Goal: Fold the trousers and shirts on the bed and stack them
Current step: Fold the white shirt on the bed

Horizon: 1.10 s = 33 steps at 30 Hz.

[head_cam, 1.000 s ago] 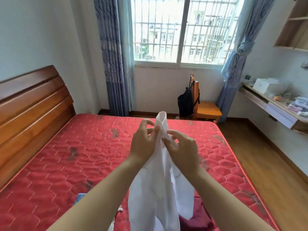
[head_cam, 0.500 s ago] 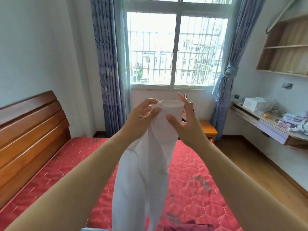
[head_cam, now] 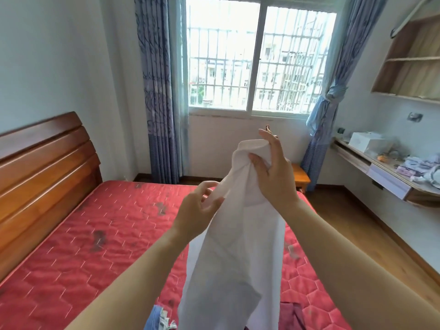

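Observation:
A white garment [head_cam: 235,248] hangs in the air above the red quilted bed [head_cam: 100,239]. My right hand [head_cam: 273,173] pinches its top edge between thumb and fingers, high up. Lower and to the left, my left hand [head_cam: 197,211] pinches the cloth's side edge. The cloth's lower end drops out of view at the bottom. A blue garment [head_cam: 157,321] and a dark red garment [head_cam: 294,317] lie on the bed's near edge, both partly hidden by the white cloth.
A wooden headboard [head_cam: 40,167] runs along the left. Behind the bed are a barred window [head_cam: 257,63], curtains and a wooden chair [head_cam: 301,178]. A wall desk [head_cam: 385,172] with clutter stands at the right, with wooden floor [head_cam: 371,236] between it and the bed.
My left hand has slid down the cloth's side while my right hand stayed at the top edge. The view has tilted slightly downward.

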Tool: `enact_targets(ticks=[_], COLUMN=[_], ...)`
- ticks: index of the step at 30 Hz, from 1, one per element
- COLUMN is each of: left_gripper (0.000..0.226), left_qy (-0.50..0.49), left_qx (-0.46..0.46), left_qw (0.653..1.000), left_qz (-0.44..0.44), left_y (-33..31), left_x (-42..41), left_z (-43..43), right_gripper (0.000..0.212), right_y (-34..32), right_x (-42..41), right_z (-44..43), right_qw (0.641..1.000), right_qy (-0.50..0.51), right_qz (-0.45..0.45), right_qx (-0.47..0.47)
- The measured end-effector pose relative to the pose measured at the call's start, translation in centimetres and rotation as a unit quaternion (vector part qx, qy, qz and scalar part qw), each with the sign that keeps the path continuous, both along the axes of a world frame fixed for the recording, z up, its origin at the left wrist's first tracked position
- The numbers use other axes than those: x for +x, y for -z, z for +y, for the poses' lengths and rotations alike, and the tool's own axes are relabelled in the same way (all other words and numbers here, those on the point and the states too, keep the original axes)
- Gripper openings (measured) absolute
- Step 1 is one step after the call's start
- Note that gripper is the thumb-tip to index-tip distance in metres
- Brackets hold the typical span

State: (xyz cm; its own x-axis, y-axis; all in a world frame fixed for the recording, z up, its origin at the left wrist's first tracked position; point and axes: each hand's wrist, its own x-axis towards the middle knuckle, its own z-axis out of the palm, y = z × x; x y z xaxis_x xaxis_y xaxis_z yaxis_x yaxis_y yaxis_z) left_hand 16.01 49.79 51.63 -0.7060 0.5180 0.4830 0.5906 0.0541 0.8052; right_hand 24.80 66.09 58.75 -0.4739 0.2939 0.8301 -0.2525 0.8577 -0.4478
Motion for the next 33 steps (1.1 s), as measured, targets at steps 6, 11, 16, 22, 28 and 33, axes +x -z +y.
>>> enact_targets(ticks=[6, 11, 16, 22, 28, 33], left_gripper=[0.026, 0.015, 0.043, 0.02, 0.028, 0.031], left_qy=[0.009, 0.085, 0.105, 0.048, -0.038, -0.041], left_qx=[0.028, -0.021, -0.05, -0.048, -0.008, -0.027], left_qw=[0.999, 0.996, 0.993, 0.997, 0.999, 0.996], left_qz=[0.043, 0.033, -0.033, -0.029, 0.012, 0.076], left_y=[3.1, 6.1, 8.1, 8.4, 7.4, 8.9], left_x=[1.5, 4.0, 6.0, 6.1, 7.1, 9.0], left_z=[0.8, 1.6, 3.9, 4.6, 3.9, 1.5], right_gripper=[0.043, 0.045, 0.044, 0.044, 0.042, 0.041], right_y=[0.5, 0.6, 0.1, 0.7, 3.3, 6.1], right_x=[2.0, 4.0, 5.9, 9.1, 12.1, 14.3], right_z=[2.1, 3.3, 4.6, 6.6, 7.6, 8.0], right_qw=[0.999, 0.998, 0.995, 0.987, 0.98, 0.978], right_qy=[0.041, 0.064, 0.093, 0.136, 0.142, 0.116], right_qz=[-0.028, -0.025, -0.026, -0.028, -0.041, -0.077], right_qx=[0.001, -0.014, -0.029, -0.077, -0.134, -0.156])
